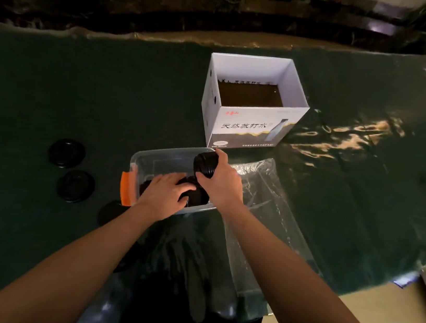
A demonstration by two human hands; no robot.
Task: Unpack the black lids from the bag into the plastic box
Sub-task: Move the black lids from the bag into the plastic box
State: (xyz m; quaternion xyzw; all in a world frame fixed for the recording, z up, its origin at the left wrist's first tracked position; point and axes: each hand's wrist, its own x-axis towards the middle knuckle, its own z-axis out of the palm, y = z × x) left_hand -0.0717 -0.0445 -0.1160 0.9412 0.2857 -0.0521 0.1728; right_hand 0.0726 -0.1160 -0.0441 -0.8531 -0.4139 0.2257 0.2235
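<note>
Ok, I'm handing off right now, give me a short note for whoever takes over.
Right hand: grips a stack of black lids over the plastic box.
Left hand: inside the box, on the lids already there.
Done: some lids are in the box.
Left: the held stack, three loose lids on the table left of the box, and anything in the clear bag beside it; its contents are unclear.

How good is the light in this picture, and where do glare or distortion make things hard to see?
Head view: dim overall; warm glare streaks on the dark green table cover right of the white cardboard box; black lids on the left nearly merge with the cover; wide-angle lens bends the far edge; background plants are blurred.
</note>
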